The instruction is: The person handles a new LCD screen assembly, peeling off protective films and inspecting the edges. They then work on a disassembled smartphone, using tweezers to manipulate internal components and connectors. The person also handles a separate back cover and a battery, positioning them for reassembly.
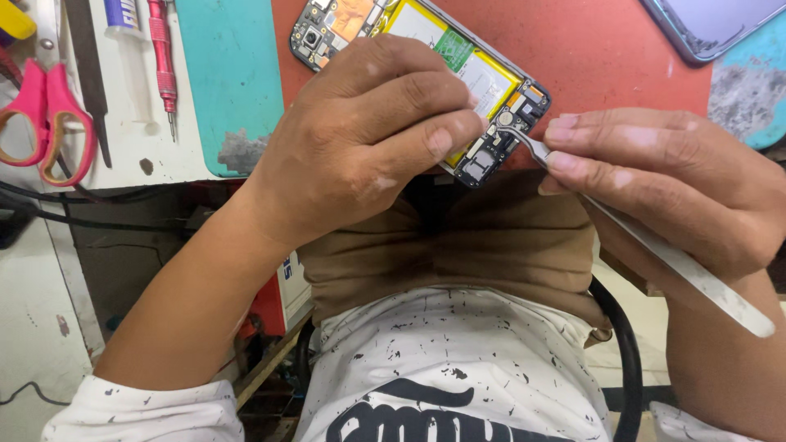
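Observation:
An opened phone with its back cover off lies on a red mat, showing a yellow-edged battery and circuit boards. My left hand rests over the phone's middle and presses it down, fingertips near the lower board. My right hand pinches metal tweezers, whose tip touches a small part at the phone's bottom end.
Pink-handled scissors, a red screwdriver and a dark tool lie on the white bench at left. A teal mat sits beside the red one. Another phone lies at the top right corner. Cables run below the bench edge.

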